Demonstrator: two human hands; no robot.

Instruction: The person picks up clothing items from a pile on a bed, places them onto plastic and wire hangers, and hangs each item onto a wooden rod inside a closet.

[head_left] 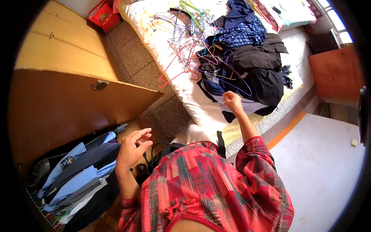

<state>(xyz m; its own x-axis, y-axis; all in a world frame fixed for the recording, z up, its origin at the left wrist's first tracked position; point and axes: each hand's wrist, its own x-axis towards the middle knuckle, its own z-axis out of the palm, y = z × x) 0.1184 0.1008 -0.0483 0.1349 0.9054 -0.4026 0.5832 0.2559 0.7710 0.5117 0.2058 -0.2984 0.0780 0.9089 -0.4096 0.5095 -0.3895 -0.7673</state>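
Observation:
My left hand (131,150) hovers with fingers apart and nothing in it, just right of the hung clothes (79,174) inside the open wardrobe. My right hand (232,101) reaches out to the bed and closes on the white and dark garment (247,104) at the near edge of the pile. Above it lies a heap of dark clothes (257,67) and a blue checked shirt (241,33). A tangle of thin coloured wire hangers (185,42) lies on the white mattress (170,42) to the left of the pile.
The brown wardrobe door (69,108) stands open at left. A red box (103,14) sits on the tiled floor by the bed's far end. A low brown cabinet (336,73) stands at right, with a pale mat (324,162) below it.

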